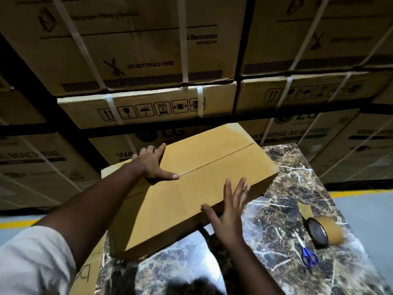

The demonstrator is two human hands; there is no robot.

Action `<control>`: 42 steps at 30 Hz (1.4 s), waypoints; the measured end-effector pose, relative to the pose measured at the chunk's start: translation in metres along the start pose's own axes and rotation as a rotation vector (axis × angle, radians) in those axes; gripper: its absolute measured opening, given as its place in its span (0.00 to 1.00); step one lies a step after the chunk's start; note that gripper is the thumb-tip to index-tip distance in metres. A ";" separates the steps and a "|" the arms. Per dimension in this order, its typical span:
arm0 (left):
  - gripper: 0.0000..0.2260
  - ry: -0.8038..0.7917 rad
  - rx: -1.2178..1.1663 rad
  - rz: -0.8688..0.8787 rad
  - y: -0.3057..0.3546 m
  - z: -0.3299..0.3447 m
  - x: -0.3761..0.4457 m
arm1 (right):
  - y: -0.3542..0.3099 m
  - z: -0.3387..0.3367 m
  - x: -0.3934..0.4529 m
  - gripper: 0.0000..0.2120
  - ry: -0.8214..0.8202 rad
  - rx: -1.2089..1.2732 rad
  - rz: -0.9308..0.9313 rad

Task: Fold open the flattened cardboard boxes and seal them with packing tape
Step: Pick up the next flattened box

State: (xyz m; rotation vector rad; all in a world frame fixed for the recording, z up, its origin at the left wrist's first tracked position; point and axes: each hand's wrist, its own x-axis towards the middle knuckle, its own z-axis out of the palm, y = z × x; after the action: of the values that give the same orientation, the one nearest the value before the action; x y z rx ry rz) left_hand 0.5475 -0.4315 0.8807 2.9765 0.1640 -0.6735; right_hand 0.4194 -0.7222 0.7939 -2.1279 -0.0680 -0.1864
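Note:
A plain cardboard box (204, 173) lies tilted over the marble table (287, 188), its two top flaps meeting in a seam with no tape visible along it. My left hand (152, 163) rests on the box's far left corner, thumb stretched along the seam and fingers over the far edge. My right hand (228, 211) is spread against the near right side of the box, fingers straight, thumb under the lower edge. A roll of brown packing tape (324, 232) lies on the table at the right, a loose strip trailing from it.
Blue-handled scissors (306, 250) lie beside the tape roll. More flat cardboard (89, 273) hangs at the table's left edge. A wall of strapped washing-machine cartons (148, 60) rises close behind the table. Grey floor with a yellow line (361, 191) lies to the right.

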 end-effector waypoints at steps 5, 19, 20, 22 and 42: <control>0.69 0.055 -0.015 -0.104 0.009 0.006 -0.017 | -0.018 0.026 -0.001 0.64 0.184 0.347 0.493; 0.46 0.323 -0.365 -0.079 0.033 0.008 -0.120 | -0.060 -0.013 -0.050 0.56 0.175 0.752 0.645; 0.45 0.339 -0.370 -0.069 0.038 0.006 -0.128 | -0.063 -0.022 -0.053 0.55 0.190 0.776 0.626; 0.43 0.370 -0.404 -0.042 0.050 0.005 -0.142 | -0.069 -0.043 -0.056 0.54 0.216 0.811 0.588; 0.35 0.382 -0.615 0.371 0.361 -0.033 -0.200 | 0.032 -0.389 -0.052 0.28 0.424 0.658 0.398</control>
State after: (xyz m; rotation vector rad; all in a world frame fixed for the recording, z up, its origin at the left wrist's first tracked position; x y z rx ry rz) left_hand 0.4261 -0.8025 1.0190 2.4013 -0.1356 0.0061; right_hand 0.3303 -1.0661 0.9632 -1.3774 0.4778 -0.3222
